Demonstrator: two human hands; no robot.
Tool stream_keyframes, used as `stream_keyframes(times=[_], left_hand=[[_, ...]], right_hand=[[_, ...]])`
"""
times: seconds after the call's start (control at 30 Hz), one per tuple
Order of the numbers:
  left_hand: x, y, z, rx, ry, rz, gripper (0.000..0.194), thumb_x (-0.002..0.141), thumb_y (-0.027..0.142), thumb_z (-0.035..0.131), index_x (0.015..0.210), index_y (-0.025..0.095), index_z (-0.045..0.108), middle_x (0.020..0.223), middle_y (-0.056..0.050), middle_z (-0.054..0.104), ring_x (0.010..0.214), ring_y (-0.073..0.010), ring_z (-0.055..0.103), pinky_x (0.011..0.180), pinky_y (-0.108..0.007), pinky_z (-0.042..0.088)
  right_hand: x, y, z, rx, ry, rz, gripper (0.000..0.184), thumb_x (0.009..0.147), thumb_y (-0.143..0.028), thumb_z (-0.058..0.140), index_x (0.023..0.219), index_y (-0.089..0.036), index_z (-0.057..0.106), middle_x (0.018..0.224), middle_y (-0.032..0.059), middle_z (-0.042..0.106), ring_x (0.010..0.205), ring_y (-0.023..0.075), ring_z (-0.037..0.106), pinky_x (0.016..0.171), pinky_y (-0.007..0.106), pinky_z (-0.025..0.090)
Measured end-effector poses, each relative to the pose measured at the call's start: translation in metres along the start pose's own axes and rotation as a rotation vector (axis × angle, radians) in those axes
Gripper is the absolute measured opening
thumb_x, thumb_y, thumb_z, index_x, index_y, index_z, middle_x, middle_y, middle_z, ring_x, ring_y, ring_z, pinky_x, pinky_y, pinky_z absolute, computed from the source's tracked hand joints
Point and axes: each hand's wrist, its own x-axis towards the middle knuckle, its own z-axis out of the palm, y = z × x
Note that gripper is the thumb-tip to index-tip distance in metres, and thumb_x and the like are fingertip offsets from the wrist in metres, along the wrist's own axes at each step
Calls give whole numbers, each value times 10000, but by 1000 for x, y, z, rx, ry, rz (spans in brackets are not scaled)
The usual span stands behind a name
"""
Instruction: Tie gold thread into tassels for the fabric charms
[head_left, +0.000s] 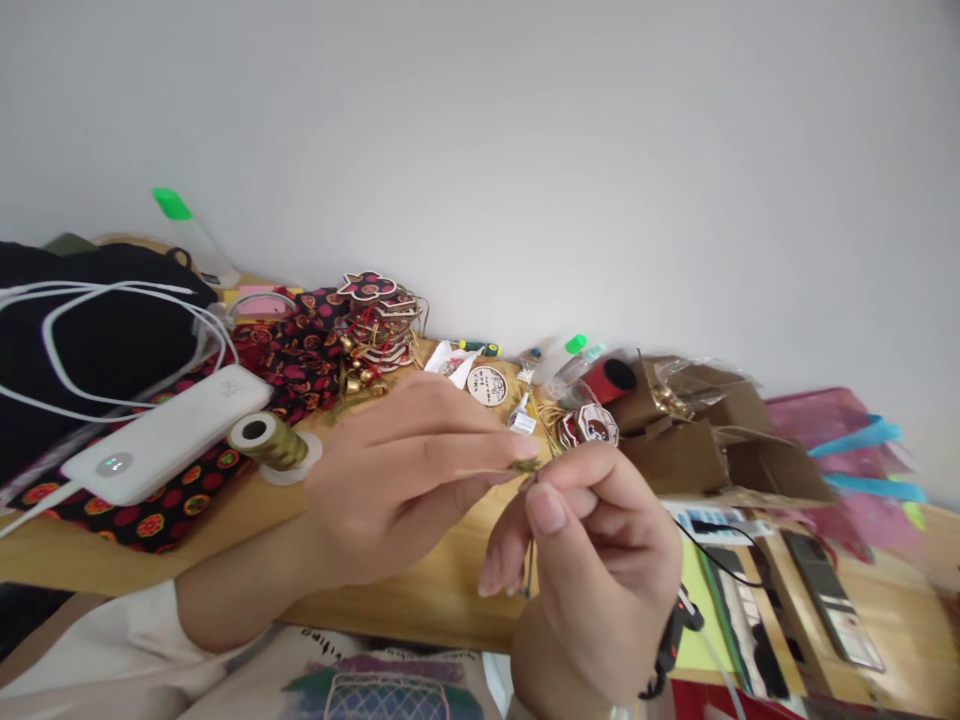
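Note:
My left hand (420, 465) reaches in from the left, its thumb and fingertips pinched on one end of a small knotted bit of olive-green cord (527, 466). My right hand (600, 540) meets it from the right, thumb and index finger closed at the other side of the cord. A thin dark strand or rod (531, 568) hangs below the right thumb; its kind is unclear. Left of my hands, a spool of olive thread (279, 445) stands on the wooden table (420, 600).
A white power bank (169, 435) with a cable lies on patterned black cloth (161, 510). Behind my hands are stacked ornaments (379, 325), a round printed tag (487, 386) and a small glue tube (521, 415). Cardboard boxes (667, 455) and a phone (832, 600) are at right.

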Motion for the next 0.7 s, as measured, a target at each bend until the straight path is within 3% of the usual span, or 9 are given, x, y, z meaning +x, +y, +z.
stream_keyframes(times=[0.2,0.37,0.7], left_hand=[[1,-2,-3,-4,-33,52,140,913,93,622,1034,122,685,856,-78,751,796,-159,702,726,-320,565],[1,1,-2,9,-22,1,193,926,116,605,1079,215,668,883,-41,762,790,-158,704,729,-333,579],[0,4,1,8,16,-40,213,902,128,632,1067,253,686,831,-34,764,747,-172,705,696,-351,587]], right_hand=[[0,1,0,16,-6,25,69,908,-173,658,882,-236,650,556,-36,700,385,71,562,395,144,443],[0,0,1,17,-10,29,58,901,-180,666,876,-229,648,553,-34,701,369,75,559,379,151,443],[-1,0,1,9,2,54,73,913,-183,651,862,-234,648,537,-22,696,378,89,573,377,164,451]])
